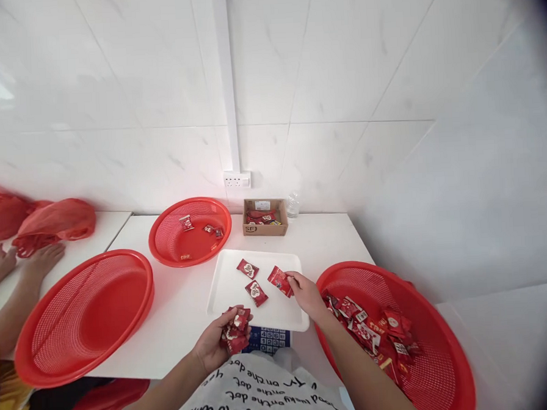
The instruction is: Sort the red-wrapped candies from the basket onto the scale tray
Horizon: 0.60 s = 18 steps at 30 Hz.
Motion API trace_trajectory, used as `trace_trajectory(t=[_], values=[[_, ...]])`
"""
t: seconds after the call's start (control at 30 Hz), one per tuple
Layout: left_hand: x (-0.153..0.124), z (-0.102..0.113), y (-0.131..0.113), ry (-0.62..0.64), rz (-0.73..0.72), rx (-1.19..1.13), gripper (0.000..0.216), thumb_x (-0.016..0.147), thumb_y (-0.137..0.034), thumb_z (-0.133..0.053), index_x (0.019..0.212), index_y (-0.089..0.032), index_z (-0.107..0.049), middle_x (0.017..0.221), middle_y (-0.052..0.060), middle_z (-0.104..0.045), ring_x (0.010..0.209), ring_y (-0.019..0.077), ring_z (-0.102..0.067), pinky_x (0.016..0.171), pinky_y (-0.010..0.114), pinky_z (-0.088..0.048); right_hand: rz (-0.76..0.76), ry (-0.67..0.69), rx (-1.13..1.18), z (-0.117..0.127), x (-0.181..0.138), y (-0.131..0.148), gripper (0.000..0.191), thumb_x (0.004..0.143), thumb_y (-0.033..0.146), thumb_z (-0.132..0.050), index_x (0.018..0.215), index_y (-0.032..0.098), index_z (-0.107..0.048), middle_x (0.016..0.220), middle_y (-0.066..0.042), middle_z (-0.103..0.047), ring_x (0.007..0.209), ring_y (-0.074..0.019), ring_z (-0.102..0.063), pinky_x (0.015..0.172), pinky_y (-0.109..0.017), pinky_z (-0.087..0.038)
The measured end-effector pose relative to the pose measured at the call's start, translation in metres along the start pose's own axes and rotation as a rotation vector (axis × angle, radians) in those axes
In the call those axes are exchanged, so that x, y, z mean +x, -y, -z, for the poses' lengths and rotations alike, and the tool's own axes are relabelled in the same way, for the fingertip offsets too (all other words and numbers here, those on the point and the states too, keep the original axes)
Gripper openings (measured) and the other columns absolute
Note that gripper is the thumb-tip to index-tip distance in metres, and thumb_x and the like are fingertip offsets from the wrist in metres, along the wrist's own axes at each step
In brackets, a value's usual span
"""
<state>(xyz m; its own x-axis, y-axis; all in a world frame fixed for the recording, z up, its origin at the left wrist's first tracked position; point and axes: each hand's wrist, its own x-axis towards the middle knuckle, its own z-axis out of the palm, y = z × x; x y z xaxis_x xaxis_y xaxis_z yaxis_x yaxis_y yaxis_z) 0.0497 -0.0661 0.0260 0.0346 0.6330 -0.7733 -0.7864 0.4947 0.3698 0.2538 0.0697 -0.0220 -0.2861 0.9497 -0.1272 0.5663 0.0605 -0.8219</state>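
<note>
The left hand [213, 344] clutches several red packets [237, 333]; the right hand [306, 295] pinches a single packet [280, 281] over the white tray [226, 278]. Two loose packets [257, 293] lie there, left of the right hand; a red basket [438, 331] stands to its right.

The right hand [307, 296] pinches a red packet [280, 282] in its fingers over a white tray [223, 282], where I can see two similar packets [256, 293] lying. The left hand [211, 346] holds a bunch of packets [235, 334]. A red mesh basket [438, 334] with many packets stands to the right; an SF cardboard box [266, 230] sits at the back of the counter [327, 231].
</note>
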Motion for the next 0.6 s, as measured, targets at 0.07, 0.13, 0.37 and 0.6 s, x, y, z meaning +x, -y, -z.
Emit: trace_trajectory(t=[0.07, 0.13, 0.37, 0.6], values=[[-0.001, 0.011, -0.006, 0.011, -0.016, -0.034, 0.011, 0.081, -0.018, -0.056, 0.092, -0.013, -0.057, 0.084, 0.011, -0.069, 0.058, 0.0171, -0.066, 0.06, 0.029, -0.053, -0.002, -0.009, -0.069, -0.012, 0.006, 0.004, 0.035, 0.087, 0.032, -0.036, 0.11, 0.022, -0.061, 0.108, -0.007, -0.065, 0.099, -0.0216, -0.06, 0.087, -0.036, -0.045], [-0.001, 0.023, -0.011, 0.029, -0.026, -0.058, 0.012, 0.081, -0.017, -0.057, 0.093, -0.013, -0.058, 0.086, 0.011, -0.069, 0.059, 0.0163, -0.066, 0.06, 0.028, -0.054, 0.034, -0.054, -0.182, -0.023, 0.007, 0.006, 0.038, 0.087, 0.03, -0.038, 0.119, 0.02, -0.056, 0.115, -0.01, -0.061, 0.107, -0.0231, -0.055, 0.091, -0.038, -0.043], [0.0, 0.046, -0.026, 0.076, -0.013, -0.047, 0.014, 0.081, -0.017, -0.057, 0.095, -0.013, -0.057, 0.089, 0.011, -0.069, 0.062, 0.0158, -0.066, 0.062, 0.028, -0.055, 0.205, 0.045, -0.473, -0.064, -0.027, 0.021, 0.039, 0.082, 0.026, -0.051, 0.121, 0.022, -0.056, 0.138, -0.01, -0.043, 0.133, -0.0299, -0.027, 0.105, -0.049, -0.025], [-0.001, 0.054, -0.039, 0.106, 0.025, 0.033, 0.015, 0.083, -0.019, -0.055, 0.097, -0.013, -0.056, 0.089, 0.01, -0.069, 0.062, 0.0173, -0.066, 0.059, 0.029, -0.054, 0.158, 0.124, -0.545, -0.091, -0.036, 0.043, 0.043, 0.087, 0.033, -0.046, 0.129, 0.024, -0.048, 0.145, -0.01, -0.033, 0.137, -0.0296, -0.017, 0.106, -0.053, -0.014]])
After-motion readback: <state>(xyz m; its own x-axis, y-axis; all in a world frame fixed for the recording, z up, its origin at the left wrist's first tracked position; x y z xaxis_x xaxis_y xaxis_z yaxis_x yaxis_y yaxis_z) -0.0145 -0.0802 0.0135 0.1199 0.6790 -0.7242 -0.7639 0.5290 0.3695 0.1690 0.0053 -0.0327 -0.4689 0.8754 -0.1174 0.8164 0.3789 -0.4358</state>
